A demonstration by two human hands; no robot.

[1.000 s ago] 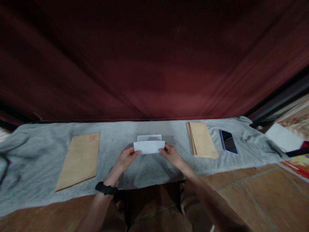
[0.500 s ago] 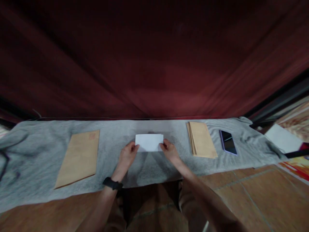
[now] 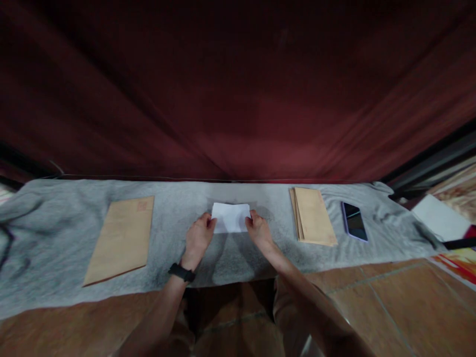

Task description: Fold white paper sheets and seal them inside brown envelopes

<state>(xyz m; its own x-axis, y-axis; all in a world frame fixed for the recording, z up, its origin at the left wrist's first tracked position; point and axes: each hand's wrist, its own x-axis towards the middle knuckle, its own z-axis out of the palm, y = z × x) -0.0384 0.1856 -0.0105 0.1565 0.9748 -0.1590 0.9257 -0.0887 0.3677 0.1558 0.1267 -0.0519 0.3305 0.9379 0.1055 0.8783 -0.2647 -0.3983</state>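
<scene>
across the floor lies a grey cloth (image 3: 238,258) beneath a dark red curtain (image 3: 238,89). on it — a brown envelope (image 3: 121,238) at left, a stack of envelopes (image 3: 314,215) and a phone (image 3: 354,221) at right. at centre, the left hand (image 3: 198,238) and right hand (image 3: 258,230) press a folded white paper (image 3: 231,217) flat, fingers curled on its side edges.

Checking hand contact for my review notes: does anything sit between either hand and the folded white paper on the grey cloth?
Nothing visible does. The left hand and the right hand each touch an end of the folded white paper, which lies on the grey cloth.
</scene>
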